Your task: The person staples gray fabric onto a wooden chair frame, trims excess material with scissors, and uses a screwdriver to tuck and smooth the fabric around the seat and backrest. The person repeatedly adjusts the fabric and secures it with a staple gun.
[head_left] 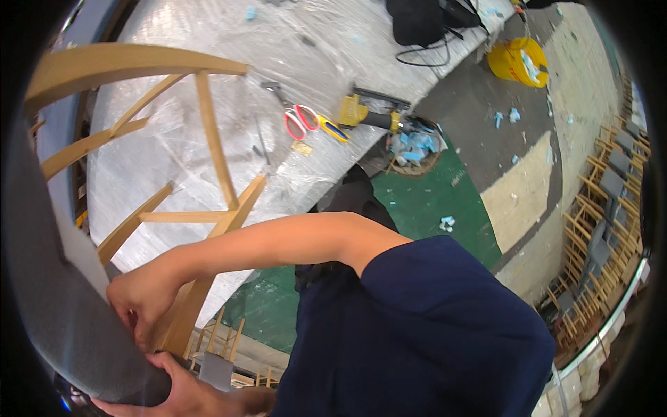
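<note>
A wooden chair frame lies tipped over on the plastic-covered table, its legs and crossbars pointing toward the middle of the view. Its grey upholstered part runs down the left side. My left hand grips the lower end of that padding, thumb on the near edge by the wood and fingers on the far side. Just above, my right hand reaches across my body to where the fabric meets the wooden rail. Its fingers are pinched together and bent downward; whatever is between them is hidden.
Red-handled scissors, a yellow-and-blue cutter and a yellow-black power tool lie on the wrapped table. A basket of blue scraps and a yellow bucket stand beyond its edge. Many stacked chairs line the right.
</note>
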Demonstrator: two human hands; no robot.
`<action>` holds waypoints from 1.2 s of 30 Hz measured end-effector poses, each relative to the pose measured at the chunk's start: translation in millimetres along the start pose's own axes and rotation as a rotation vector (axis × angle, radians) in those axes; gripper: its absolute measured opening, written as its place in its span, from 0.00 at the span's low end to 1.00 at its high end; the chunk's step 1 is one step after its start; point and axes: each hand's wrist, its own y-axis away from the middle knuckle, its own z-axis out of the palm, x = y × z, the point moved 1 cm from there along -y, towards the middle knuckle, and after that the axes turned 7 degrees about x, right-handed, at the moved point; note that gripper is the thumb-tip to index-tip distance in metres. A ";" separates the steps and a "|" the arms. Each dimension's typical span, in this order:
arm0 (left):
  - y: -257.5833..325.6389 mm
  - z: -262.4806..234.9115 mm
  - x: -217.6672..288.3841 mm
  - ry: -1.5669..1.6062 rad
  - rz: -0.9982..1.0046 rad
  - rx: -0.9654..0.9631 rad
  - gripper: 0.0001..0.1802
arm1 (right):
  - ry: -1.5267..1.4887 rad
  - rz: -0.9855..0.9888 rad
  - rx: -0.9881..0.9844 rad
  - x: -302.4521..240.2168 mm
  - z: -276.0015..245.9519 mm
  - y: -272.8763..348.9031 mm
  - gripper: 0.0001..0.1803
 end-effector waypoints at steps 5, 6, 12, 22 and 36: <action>2.4 -3.0 4.3 -0.028 -0.006 0.020 0.52 | -0.001 0.031 0.130 -10.9 -2.0 27.8 0.19; 3.8 -1.8 4.4 -0.033 -0.007 0.021 0.52 | 0.023 0.036 0.165 -17.8 -11.8 38.5 0.20; -2.1 -2.4 -3.9 0.003 0.040 0.003 0.53 | 0.316 0.499 1.190 30.9 -171.4 296.3 0.14; 22.8 10.2 -30.0 -0.135 -0.193 -0.051 0.50 | -0.252 0.287 2.725 2.2 -261.7 473.1 0.25; 21.1 11.5 -20.9 0.047 -0.264 -0.012 0.51 | -0.487 0.242 1.316 -104.3 -85.8 343.1 0.29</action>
